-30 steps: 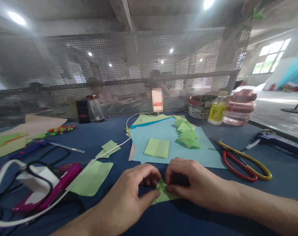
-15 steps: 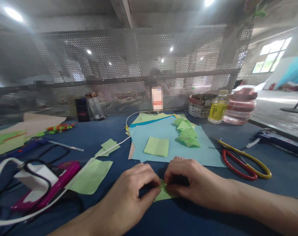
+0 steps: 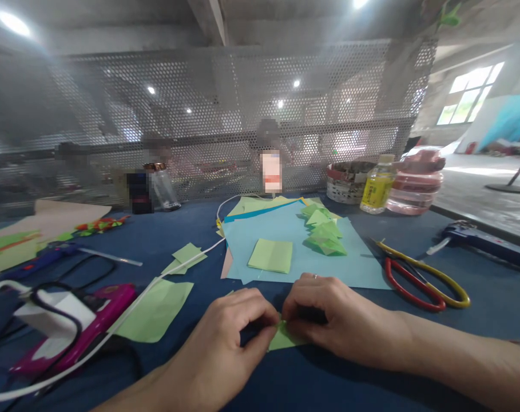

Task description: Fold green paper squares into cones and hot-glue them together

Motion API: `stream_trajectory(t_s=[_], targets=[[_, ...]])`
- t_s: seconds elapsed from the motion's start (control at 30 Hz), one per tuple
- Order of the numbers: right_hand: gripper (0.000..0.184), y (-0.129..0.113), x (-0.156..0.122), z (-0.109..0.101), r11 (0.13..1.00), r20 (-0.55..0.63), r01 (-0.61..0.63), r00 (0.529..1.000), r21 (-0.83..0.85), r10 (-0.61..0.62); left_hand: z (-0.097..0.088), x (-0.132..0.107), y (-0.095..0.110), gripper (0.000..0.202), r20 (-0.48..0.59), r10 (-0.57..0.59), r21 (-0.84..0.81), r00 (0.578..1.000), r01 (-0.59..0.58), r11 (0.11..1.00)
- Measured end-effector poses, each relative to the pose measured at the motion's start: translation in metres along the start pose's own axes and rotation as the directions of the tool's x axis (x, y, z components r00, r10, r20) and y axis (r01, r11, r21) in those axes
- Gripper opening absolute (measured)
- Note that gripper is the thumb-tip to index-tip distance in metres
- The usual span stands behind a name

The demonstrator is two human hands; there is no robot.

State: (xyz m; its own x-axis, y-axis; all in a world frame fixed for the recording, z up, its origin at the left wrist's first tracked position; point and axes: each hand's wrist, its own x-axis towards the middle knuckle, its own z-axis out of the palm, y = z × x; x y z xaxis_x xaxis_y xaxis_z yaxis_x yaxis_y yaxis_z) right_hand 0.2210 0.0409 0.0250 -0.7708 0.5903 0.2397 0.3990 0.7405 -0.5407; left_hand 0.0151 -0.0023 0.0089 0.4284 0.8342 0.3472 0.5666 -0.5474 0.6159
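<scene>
A small piece of light green paper [image 3: 282, 339] lies on the dark blue table, partly covered by my fingers. Thumb and fingers of my left hand [image 3: 238, 329] pinch its left side. From the right, my right hand [image 3: 328, 309] pinches the same piece, the fingertips of both hands nearly meeting. Just beyond them is a light blue sheet [image 3: 238, 234], bearing a flat stack of green square paper [image 3: 270, 256]. Several folded green paper pieces [image 3: 326, 232] sit in a row on that sheet's right side.
Scissors [image 3: 418, 277] with red and yellow handles lie at right, near a blue glue gun [image 3: 491, 243]. A yellow-labelled bottle [image 3: 376, 186] and a pink water bottle [image 3: 416, 183] stand behind. At left are a magenta power strip [image 3: 114, 306], a white cable [image 3: 157, 280] and green paper [image 3: 159, 312].
Both hands keep their pinch on the green paper with hardly any movement. The whole view has shifted slightly.
</scene>
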Motion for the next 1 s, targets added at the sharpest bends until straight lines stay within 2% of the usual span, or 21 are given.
stream_trajectory(t_s=[0.2,0.4,0.6,0.83,1.0], targets=[[0.023,0.0007,-0.0001,0.0011,0.999,-0.002,0.045,0.999,-0.013,-0.045,-0.0014,0.0013,0.0028,0.021,0.003,-0.057,0.000,0.998,0.057,0.998],[0.018,0.0001,-0.0019,-0.0002,0.990,-0.006,0.136,0.991,-0.037,-0.136,-0.0026,-0.0003,-0.0002,0.021,0.018,0.044,0.019,0.999,-0.044,0.999],[0.016,0.0001,-0.0025,-0.0035,0.961,0.038,0.246,0.969,-0.126,-0.243,-0.0035,-0.0001,-0.0030,0.021,0.048,0.140,0.065,0.989,-0.143,0.988],[0.020,-0.0023,-0.0013,-0.0045,0.943,0.068,0.273,0.962,-0.189,-0.265,-0.0078,-0.0024,-0.0023,0.024,0.117,0.218,0.193,0.969,-0.238,0.952],[0.021,-0.0049,-0.0014,-0.0046,0.934,0.084,0.263,0.965,-0.241,-0.250,-0.0074,-0.0035,-0.0037,0.023,0.147,0.212,0.213,0.966,-0.240,0.947]])
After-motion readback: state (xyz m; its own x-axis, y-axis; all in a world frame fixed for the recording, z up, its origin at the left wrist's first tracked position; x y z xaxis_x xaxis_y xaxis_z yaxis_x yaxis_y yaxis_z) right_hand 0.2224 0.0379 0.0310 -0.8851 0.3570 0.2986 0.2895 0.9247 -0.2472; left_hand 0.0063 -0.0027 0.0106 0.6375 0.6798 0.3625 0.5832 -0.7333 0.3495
